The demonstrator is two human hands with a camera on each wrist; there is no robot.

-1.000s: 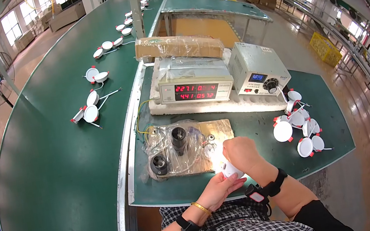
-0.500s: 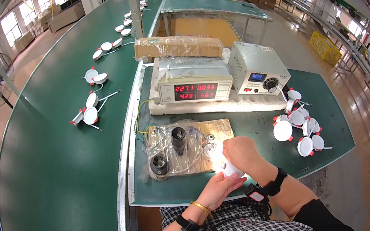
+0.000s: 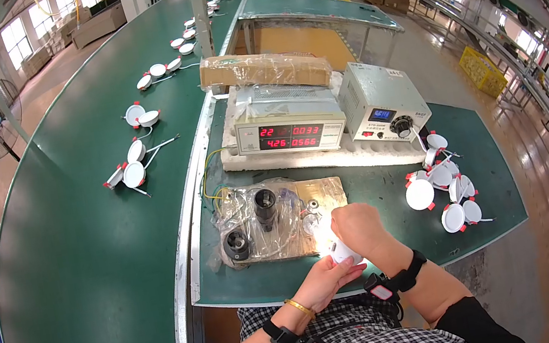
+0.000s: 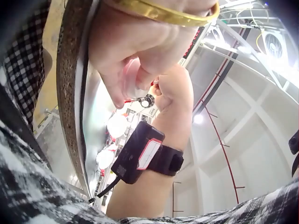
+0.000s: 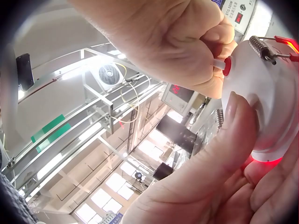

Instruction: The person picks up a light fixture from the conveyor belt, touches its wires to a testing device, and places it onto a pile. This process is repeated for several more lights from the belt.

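Note:
My left hand [image 3: 326,282] grips a white round downlight [image 3: 343,253] over the near edge of the bench, thumb on its back housing in the right wrist view. That housing [image 5: 266,88] has coiled metal springs, red clip ends and a red grommet [image 5: 227,66] where a short white cable comes out. My right hand [image 3: 363,231], fingers curled, grips this cable close to the grommet; the cable's far end is hidden in the fist. Bright light falls on the board beside the hands. In the left wrist view, the left fingers [image 4: 114,88] wrap the downlight's rim.
A plastic-wrapped board [image 3: 326,195] with two black cylinders [image 3: 265,207] lies left of the hands. Behind stand a meter [image 3: 292,135] with red digits and a grey box [image 3: 384,98] with a knob. Several downlights [image 3: 420,195] lie at right; more dot the green belt [image 3: 92,253].
Both hands keep their hold, with almost no movement. The red digits on the meter have changed, the lower left reading dropping from 4.41 through 4.29 to 4.26.

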